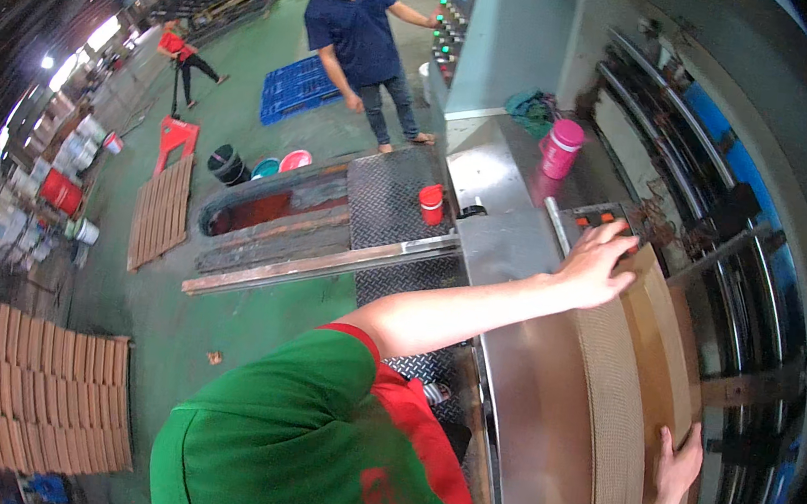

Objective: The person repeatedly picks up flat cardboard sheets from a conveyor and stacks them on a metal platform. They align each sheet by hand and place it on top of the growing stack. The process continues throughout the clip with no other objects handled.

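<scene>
From the head view we see our left hand laid flat with fingers spread on the far end of a stack of cardboard sheets, which stands on edge along the right side of the steel worktop, against the machine's rollers. Our right hand lies open against the near part of the same stack, on its side towards the rollers, fingers pointing up. Neither hand is closed around anything; both press flat on the cardboard, well apart from each other. Our green sleeve fills the lower middle.

At the far end of the worktop stands a pink container, with a teal cloth just beyond it. A red cup sits on the chequer plate step by the worktop's left edge. Further off on the green floor, a person in a dark blue shirt stands at a control panel, near a blue pallet. Wooden pallets lie at the lower left.
</scene>
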Demonstrator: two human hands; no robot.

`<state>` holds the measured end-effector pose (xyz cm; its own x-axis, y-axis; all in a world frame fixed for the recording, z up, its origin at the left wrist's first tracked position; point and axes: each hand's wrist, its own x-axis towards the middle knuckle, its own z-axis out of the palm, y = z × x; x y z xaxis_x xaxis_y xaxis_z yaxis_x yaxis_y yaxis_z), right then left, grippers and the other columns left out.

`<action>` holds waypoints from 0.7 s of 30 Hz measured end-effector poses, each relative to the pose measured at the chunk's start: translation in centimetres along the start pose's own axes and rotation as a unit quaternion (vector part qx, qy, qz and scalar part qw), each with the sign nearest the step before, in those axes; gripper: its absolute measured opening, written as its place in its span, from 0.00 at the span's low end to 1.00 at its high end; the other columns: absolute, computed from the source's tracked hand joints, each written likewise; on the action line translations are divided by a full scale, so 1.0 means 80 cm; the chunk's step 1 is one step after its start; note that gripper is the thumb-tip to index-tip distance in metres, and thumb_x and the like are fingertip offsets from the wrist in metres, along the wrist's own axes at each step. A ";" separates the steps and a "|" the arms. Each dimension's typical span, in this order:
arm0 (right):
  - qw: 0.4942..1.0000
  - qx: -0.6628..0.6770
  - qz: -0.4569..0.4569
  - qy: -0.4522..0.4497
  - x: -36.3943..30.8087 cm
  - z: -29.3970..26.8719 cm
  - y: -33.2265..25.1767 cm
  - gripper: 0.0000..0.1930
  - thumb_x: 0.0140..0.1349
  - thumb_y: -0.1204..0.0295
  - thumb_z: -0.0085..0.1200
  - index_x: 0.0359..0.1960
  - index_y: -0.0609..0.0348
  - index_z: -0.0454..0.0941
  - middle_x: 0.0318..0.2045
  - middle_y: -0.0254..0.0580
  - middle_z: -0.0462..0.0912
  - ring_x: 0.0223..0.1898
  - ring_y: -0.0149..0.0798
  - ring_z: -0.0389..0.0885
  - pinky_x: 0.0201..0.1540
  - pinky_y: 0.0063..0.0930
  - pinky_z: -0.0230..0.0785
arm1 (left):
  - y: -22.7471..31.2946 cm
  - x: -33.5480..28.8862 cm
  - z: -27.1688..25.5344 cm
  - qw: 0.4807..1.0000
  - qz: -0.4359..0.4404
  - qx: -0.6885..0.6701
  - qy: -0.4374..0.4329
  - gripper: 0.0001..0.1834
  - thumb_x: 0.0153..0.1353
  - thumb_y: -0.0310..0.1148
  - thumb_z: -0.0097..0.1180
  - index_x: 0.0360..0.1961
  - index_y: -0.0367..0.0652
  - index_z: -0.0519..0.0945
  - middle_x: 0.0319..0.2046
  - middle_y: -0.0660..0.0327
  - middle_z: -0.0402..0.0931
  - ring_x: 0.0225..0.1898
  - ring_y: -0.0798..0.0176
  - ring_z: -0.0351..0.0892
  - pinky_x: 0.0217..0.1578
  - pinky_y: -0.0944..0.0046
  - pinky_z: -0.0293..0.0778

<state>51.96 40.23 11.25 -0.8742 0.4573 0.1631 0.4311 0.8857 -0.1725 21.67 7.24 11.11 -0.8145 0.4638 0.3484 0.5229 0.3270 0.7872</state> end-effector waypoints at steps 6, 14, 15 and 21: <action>0.999 0.032 -0.028 0.029 -0.003 -0.009 -0.020 0.29 0.66 0.55 0.73 0.54 0.67 0.79 0.45 0.67 0.86 0.49 0.71 0.84 0.50 0.58 0.74 | 0.147 0.044 0.161 0.932 0.326 -0.073 -0.143 0.24 0.71 0.51 0.65 0.54 0.42 0.88 0.55 0.46 0.84 0.62 0.40 0.81 0.71 0.40 0.71; 0.998 0.028 0.044 -0.039 0.003 -0.021 -0.025 0.30 0.60 0.57 0.77 0.54 0.65 0.78 0.43 0.64 0.85 0.45 0.70 0.83 0.47 0.56 0.74 | 0.167 0.078 0.324 0.901 0.281 0.026 -0.328 0.25 0.76 0.50 0.54 0.40 0.39 0.92 0.44 0.46 0.90 0.50 0.38 0.89 0.58 0.39 0.81; 0.998 0.053 0.039 -0.023 0.003 -0.021 -0.026 0.29 0.60 0.58 0.77 0.54 0.65 0.78 0.44 0.64 0.85 0.46 0.70 0.83 0.47 0.56 0.75 | 0.161 0.073 0.327 0.898 0.211 0.055 -0.383 0.24 0.76 0.49 0.54 0.40 0.39 0.92 0.45 0.46 0.91 0.51 0.37 0.89 0.57 0.39 0.82; 0.996 0.055 0.064 -0.027 0.007 -0.025 -0.043 0.29 0.57 0.63 0.79 0.54 0.65 0.78 0.43 0.63 0.86 0.49 0.70 0.84 0.50 0.56 0.76 | 0.160 0.072 0.311 0.899 0.236 0.041 -0.367 0.24 0.74 0.49 0.56 0.43 0.38 0.92 0.45 0.40 0.90 0.50 0.36 0.90 0.58 0.40 0.82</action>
<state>50.41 37.58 13.87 -0.8256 0.5585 0.0807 0.5157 0.8047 -0.2941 29.94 34.55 10.57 -0.1271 0.9754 0.1801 0.8080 -0.0035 0.5891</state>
